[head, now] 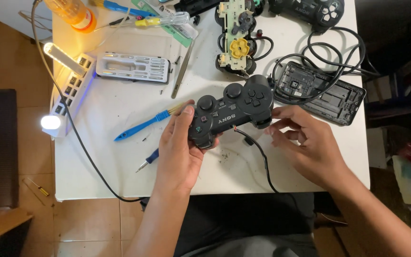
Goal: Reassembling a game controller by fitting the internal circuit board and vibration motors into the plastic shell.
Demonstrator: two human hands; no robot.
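**Both hands raised, one gripping, one loosely open**

The left hand (179, 150) reaches up from the lower middle, forearm bare and angled slightly rightward, wrist straight. Its palm faces right, fingers curled closed in a grip, thumb laid along the top. The right hand (305, 145) comes in from the lower right on a bare forearm, wrist bent gently inward. Its fingers (281, 131) are half-curled and spread, tips pointing toward the left hand, closed on nothing. The two hands sit near each other, not touching.
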